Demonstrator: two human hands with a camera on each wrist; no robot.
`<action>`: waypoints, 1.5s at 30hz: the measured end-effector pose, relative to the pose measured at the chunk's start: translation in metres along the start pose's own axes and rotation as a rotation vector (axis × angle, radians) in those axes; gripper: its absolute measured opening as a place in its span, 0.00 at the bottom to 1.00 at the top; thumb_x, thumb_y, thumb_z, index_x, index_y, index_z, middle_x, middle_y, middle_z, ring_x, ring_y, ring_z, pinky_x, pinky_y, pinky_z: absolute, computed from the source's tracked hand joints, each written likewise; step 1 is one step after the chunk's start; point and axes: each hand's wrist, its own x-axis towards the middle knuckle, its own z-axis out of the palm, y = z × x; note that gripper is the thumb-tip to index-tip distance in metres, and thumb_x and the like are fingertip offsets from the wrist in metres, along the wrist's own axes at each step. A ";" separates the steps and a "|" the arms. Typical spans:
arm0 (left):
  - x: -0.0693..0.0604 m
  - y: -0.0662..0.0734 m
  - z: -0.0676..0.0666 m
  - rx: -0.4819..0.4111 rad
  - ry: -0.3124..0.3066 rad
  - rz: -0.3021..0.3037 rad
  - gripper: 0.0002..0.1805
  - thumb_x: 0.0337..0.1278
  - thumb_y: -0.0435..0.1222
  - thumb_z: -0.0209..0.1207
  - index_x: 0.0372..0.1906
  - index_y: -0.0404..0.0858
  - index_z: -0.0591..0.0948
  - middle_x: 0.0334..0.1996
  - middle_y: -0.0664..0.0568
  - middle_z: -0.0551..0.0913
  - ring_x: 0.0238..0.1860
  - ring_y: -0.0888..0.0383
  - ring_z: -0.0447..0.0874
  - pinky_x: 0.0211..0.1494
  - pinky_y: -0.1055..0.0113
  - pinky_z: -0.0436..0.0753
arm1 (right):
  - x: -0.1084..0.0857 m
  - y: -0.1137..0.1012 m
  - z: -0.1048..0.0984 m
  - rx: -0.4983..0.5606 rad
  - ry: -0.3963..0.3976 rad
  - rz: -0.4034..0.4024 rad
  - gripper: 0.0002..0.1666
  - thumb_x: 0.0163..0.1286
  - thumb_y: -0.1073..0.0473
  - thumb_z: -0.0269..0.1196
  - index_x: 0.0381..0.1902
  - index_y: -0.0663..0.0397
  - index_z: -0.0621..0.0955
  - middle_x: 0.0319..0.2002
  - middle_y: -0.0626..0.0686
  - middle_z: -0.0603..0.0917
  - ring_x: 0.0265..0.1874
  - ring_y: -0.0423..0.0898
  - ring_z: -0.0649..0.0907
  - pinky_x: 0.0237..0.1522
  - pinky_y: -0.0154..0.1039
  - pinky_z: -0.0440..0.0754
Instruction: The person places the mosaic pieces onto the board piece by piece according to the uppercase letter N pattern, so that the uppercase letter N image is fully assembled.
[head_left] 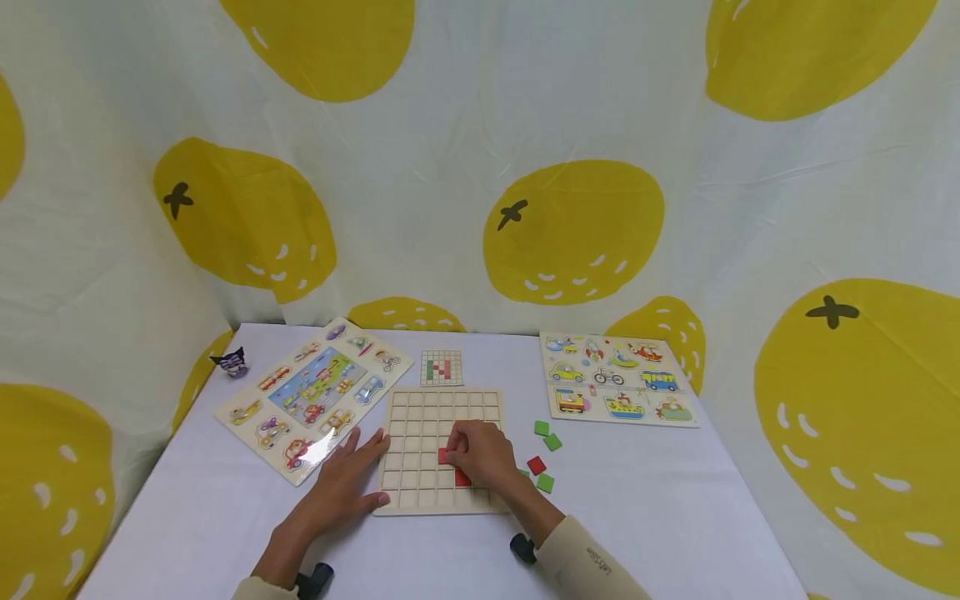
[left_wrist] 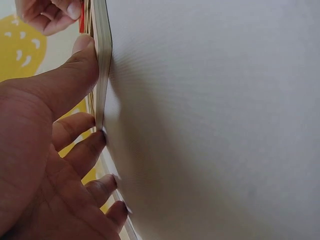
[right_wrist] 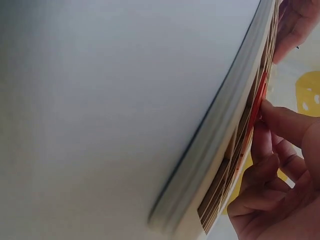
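A wooden grid board (head_left: 408,458) with square cells lies flat on the table. Along its left edge rests my left hand (head_left: 348,483), its thumb and fingers spread and touching the rim (left_wrist: 102,75). Over the middle of the grid my right hand (head_left: 483,454) pinches a red square tile (head_left: 442,456) between thumb and fingers, at a cell. Another red tile (head_left: 462,478) sits in the grid just under that hand. Part of the board's right side is hidden by the right hand. Beyond the board lies a small pattern card (head_left: 442,367) with green and red squares.
Several green tiles (head_left: 545,482) and a loose red tile (head_left: 536,465) lie right of the board. One picture puzzle board (head_left: 315,400) is at the left, another puzzle board (head_left: 618,381) at the back right. A small dark figure (head_left: 232,362) stands at the far left.
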 end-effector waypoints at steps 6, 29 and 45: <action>0.001 -0.003 0.002 -0.002 -0.002 0.008 0.49 0.58 0.47 0.75 0.82 0.39 0.66 0.84 0.44 0.60 0.85 0.28 0.44 0.83 0.27 0.52 | -0.001 0.001 0.000 0.001 0.002 -0.005 0.08 0.66 0.54 0.77 0.34 0.38 0.85 0.22 0.42 0.78 0.26 0.39 0.77 0.23 0.35 0.72; 0.002 -0.006 0.003 0.017 -0.005 -0.003 0.50 0.58 0.49 0.75 0.82 0.41 0.66 0.85 0.45 0.60 0.86 0.29 0.43 0.83 0.26 0.52 | -0.007 0.040 -0.037 0.224 -0.130 -0.062 0.17 0.62 0.55 0.80 0.49 0.45 0.90 0.31 0.43 0.88 0.30 0.41 0.82 0.29 0.33 0.77; 0.002 -0.005 0.001 0.004 -0.010 -0.001 0.50 0.58 0.48 0.75 0.82 0.40 0.66 0.85 0.45 0.60 0.86 0.29 0.43 0.83 0.27 0.51 | -0.032 0.089 -0.084 0.176 -0.036 0.060 0.23 0.58 0.61 0.82 0.51 0.45 0.89 0.39 0.49 0.89 0.27 0.45 0.79 0.27 0.31 0.75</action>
